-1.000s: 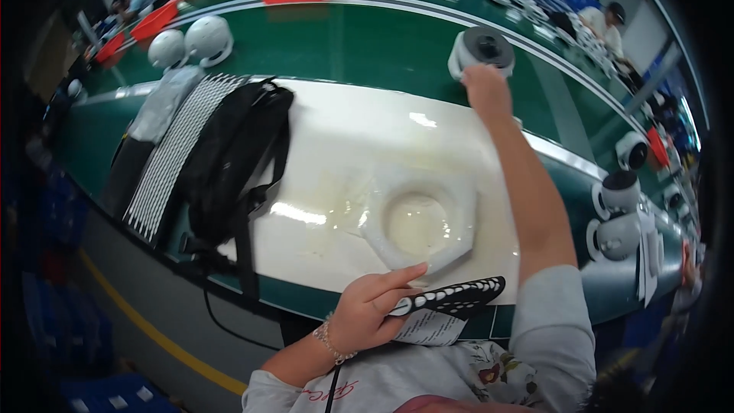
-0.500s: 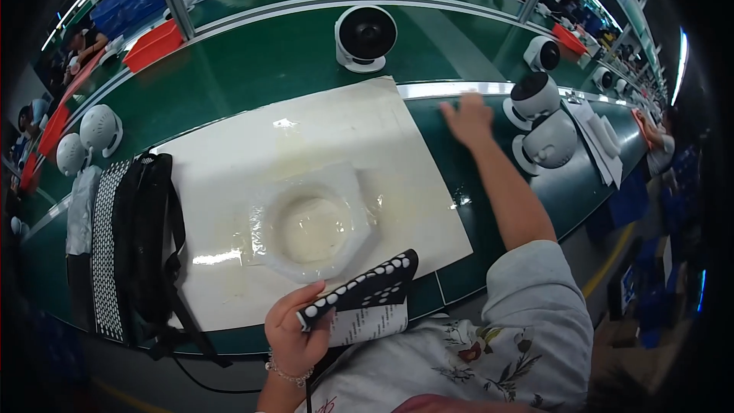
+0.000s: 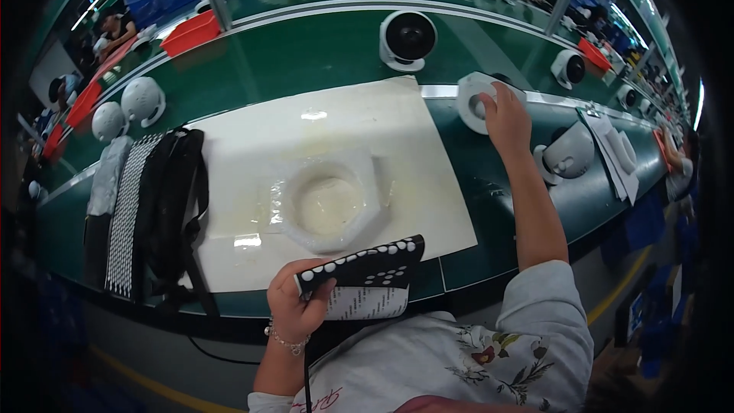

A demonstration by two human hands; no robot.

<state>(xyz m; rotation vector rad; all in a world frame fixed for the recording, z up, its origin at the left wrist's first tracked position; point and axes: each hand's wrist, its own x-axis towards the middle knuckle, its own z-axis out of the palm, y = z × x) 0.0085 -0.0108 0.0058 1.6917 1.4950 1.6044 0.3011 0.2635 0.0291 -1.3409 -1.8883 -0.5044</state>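
My left hand [image 3: 298, 306] pinches a folded sheet of round white pads [image 3: 367, 264], black on its dotted face with printed white backing paper below. It is held over the front edge of the workbench. Out to the right, my right hand [image 3: 508, 118] grips a white rounded device [image 3: 472, 103], tipped so that its flat ring-shaped base shows; most of its body is behind the hand. Between the hands and to the left, a white foam ring-shaped holder [image 3: 367, 214] wrapped in clear film sits on a cream board [image 3: 428, 176]. Its round hollow faces up.
Another white device [image 3: 569, 149] lies tilted right of my right forearm, beside a clipboard with papers [image 3: 612, 149]. One with a black front [image 3: 409, 38] stands beyond the board. Black dotted strips and straps [image 3: 157, 214] lie left. Red bins [image 3: 191, 32] and co-workers are farther off.
My right hand has taken hold of one of the two white devices at the right and tipped it, bringing it left. The left hand still holds the pad sheet. The view has shifted slightly.
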